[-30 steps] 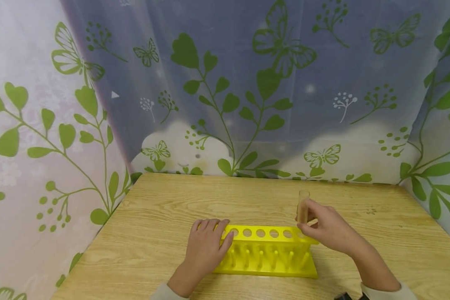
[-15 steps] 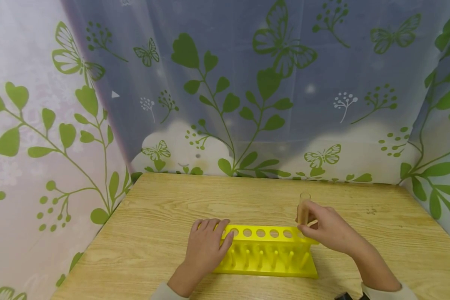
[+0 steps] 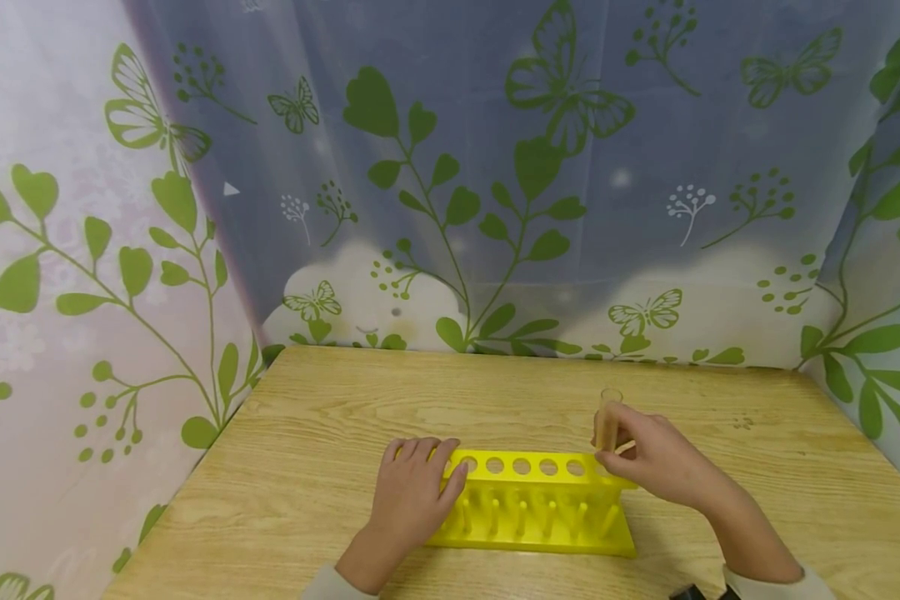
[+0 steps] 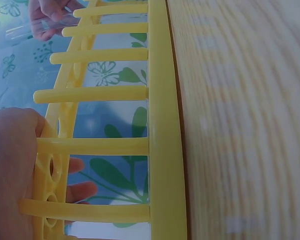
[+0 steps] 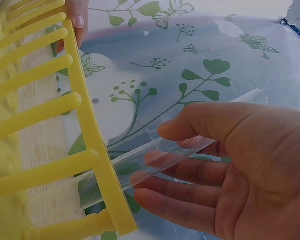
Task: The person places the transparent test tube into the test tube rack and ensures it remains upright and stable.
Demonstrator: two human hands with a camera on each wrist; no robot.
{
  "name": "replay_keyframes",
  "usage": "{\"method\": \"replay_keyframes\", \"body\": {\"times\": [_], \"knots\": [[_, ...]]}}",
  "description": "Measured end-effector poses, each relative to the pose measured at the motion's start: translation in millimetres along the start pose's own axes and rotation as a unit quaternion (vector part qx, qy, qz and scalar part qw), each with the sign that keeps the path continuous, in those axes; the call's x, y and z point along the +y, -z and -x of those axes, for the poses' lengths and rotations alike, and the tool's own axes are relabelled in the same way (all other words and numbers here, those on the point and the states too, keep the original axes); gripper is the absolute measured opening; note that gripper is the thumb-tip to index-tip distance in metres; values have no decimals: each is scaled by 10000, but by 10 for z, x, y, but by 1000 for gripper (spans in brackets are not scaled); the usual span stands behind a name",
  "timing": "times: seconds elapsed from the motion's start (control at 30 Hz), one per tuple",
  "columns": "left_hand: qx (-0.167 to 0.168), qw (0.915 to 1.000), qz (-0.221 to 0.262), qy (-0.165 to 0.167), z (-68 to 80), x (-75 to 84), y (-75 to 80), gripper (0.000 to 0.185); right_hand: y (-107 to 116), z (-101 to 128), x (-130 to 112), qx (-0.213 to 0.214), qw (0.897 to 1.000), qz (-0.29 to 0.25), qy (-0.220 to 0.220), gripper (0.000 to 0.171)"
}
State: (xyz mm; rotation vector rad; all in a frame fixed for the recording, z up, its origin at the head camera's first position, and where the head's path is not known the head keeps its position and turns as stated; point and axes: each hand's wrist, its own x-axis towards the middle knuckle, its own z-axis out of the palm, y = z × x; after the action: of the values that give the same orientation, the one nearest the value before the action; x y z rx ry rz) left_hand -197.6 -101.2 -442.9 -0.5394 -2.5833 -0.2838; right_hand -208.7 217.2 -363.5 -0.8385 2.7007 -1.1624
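Wooden table (image 3: 322, 433) standing within leaf-print curtains (image 3: 450, 183), right hand (image 3: 656, 458) pinching clear upright test tube (image 3: 607, 419) entering yellow rack's (image 3: 540, 500) end hole, left hand (image 3: 412, 493) resting flat, fingers straight, on opposite end, bare tabletop lying behind.

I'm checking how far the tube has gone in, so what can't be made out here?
- Head view: the clear glass test tube's bottom end is hidden behind the right hand and the yellow plastic rack.
- Right wrist view: the tube's tip blurs behind the rack's bar.
- Left wrist view: the left hand is cut off by the edge.

No legible text or labels
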Motion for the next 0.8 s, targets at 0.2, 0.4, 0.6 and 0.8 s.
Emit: {"method": "replay_keyframes", "body": {"times": [0.2,0.4,0.6,0.8], "knots": [[39,10000,-26,-8,-2,-6,-18,35,-2,2,12,-18,10000,2,42,15],[125,9999,-29,-40,0,-10,-29,34,-2,0,19,-94,10000,0,17,15],[95,10000,15,-7,5,-6,-22,34,-6,-6,27,-103,9999,60,-53,15],[61,10000,10,15,1,-7,-20,34,-1,-15,30,-105,9999,70,-73,13]]}}
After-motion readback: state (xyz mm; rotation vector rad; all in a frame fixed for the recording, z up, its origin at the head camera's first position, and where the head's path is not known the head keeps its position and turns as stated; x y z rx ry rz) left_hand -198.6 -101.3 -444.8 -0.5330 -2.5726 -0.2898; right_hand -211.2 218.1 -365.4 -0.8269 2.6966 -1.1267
